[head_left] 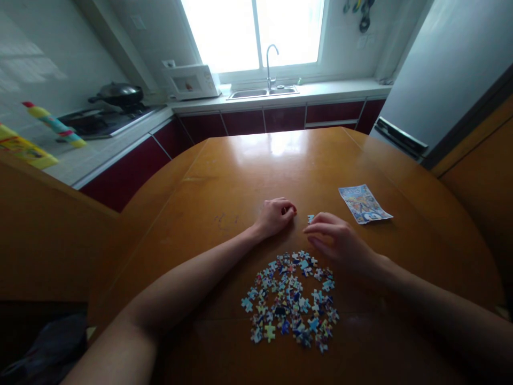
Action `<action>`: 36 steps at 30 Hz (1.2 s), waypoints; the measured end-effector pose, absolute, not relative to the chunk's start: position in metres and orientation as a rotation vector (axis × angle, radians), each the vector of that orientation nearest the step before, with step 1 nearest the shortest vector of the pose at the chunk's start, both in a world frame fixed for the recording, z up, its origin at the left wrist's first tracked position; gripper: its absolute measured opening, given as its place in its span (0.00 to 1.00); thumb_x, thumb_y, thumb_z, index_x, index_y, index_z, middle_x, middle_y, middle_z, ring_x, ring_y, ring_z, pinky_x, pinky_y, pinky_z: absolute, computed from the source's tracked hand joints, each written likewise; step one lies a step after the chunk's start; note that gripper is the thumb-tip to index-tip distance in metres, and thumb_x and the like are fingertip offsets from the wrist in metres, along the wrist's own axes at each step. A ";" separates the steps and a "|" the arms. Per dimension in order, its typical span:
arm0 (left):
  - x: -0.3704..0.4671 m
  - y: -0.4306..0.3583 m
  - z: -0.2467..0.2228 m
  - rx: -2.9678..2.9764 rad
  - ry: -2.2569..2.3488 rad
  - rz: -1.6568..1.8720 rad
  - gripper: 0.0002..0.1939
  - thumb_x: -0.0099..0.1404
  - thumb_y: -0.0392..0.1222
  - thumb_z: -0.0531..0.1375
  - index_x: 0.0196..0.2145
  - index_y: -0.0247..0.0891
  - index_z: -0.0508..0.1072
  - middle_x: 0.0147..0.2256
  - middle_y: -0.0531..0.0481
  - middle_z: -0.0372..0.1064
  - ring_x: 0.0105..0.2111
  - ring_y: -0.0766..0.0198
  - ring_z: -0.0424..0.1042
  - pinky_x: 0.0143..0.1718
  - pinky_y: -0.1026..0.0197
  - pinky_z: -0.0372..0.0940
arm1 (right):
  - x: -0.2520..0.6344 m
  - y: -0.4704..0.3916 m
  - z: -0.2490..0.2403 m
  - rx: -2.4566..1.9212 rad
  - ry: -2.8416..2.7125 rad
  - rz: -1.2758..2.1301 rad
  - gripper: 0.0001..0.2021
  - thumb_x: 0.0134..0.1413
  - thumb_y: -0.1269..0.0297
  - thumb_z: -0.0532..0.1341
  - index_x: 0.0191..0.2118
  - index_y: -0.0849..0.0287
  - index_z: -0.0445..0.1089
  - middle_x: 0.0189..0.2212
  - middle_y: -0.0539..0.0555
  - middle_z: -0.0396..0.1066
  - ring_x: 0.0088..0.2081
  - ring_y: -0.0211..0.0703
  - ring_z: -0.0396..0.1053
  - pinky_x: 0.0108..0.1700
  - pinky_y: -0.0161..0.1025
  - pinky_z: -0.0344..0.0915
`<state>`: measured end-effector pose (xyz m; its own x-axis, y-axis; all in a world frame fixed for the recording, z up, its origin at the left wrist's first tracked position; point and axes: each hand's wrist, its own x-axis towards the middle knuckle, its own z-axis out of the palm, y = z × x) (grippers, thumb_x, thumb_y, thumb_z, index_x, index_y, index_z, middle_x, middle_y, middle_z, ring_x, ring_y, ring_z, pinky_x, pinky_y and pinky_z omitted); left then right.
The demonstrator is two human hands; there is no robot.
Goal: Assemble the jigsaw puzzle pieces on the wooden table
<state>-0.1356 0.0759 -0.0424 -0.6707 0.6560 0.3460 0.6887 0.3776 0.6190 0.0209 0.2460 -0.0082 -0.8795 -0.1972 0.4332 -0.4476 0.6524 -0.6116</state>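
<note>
My left hand (276, 216) rests on the table with its fingers curled in toward the thumb; whatever they may hold is hidden. Across from it, my right hand (339, 239) hovers above the table, fingers and thumb apart, slightly blurred. A single light-blue puzzle piece (310, 218) shows just beyond the right fingers; whether they touch it I cannot tell. Nearer to me, below both hands, lies a loose heap of puzzle pieces (290, 299) in blue, white, yellow and dark colours. To the right of the right hand is a printed picture sheet (364, 204), its corners slightly curled.
The wooden table (248, 171) has a rounded far edge. Beyond it are a counter with a sink (262, 93), a faucet (268, 67) and a white microwave (191, 82). A wok (120, 95) and bottles (54, 125) stand at left, a fridge (449, 75) at right.
</note>
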 end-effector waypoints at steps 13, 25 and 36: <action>-0.135 0.077 -0.041 -1.269 -2.567 -1.168 0.09 0.65 0.34 0.60 0.33 0.40 0.81 0.32 0.52 0.76 0.31 0.66 0.71 0.36 0.65 0.64 | 0.039 0.210 -0.017 1.143 -2.755 0.676 0.06 0.60 0.75 0.61 0.38 0.57 0.73 0.41 0.55 0.70 0.42 0.44 0.62 0.46 0.41 0.62; -0.136 0.076 -0.042 -1.273 -2.563 -1.194 0.09 0.65 0.35 0.59 0.33 0.39 0.81 0.33 0.51 0.77 0.31 0.66 0.71 0.35 0.65 0.64 | 0.043 0.208 -0.005 1.181 -2.803 0.711 0.06 0.63 0.73 0.57 0.35 0.60 0.70 0.34 0.55 0.70 0.37 0.43 0.62 0.42 0.40 0.64; -0.138 0.076 -0.040 -1.302 -2.577 -1.163 0.09 0.65 0.35 0.59 0.32 0.40 0.81 0.32 0.51 0.76 0.31 0.65 0.72 0.36 0.64 0.65 | 0.008 0.263 -0.017 0.120 -2.513 1.384 0.08 0.58 0.68 0.62 0.39 0.60 0.79 0.32 0.55 0.76 0.31 0.41 0.70 0.34 0.38 0.66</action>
